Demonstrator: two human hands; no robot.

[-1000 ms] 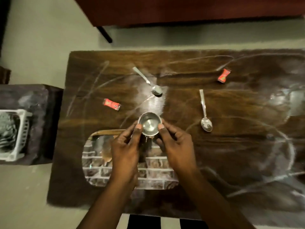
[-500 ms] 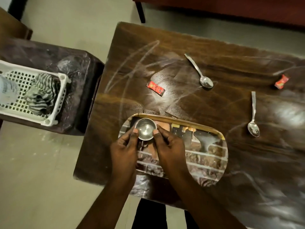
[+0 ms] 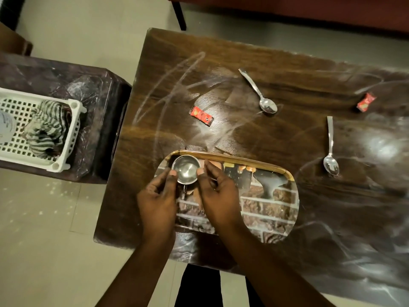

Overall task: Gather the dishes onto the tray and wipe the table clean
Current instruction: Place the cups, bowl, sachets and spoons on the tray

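Observation:
A small steel cup [image 3: 185, 169] sits at the far left corner of a brick-patterned tray [image 3: 271, 209] on the dark wooden table [image 3: 254, 138]. My left hand [image 3: 158, 200] and my right hand [image 3: 218, 191] pinch the cup's rim from either side with thumb and fingers. One steel spoon [image 3: 260, 93] lies beyond the tray. A second spoon [image 3: 330, 149] lies to the tray's right. A red wrapper [image 3: 201, 115] rests near the tray, another red wrapper [image 3: 365, 102] at the far right. White smears cover the tabletop.
A white plastic basket [image 3: 66, 138] with a striped cloth [image 3: 45, 129] stands on a dark stool [image 3: 97, 103] left of the table. A red-brown bench [image 3: 309, 7] runs along the far side. Pale floor lies all around.
Both hands carried the cup from the tray's far edge to its far left corner. The camera view swung left, bringing the basket and stool into sight.

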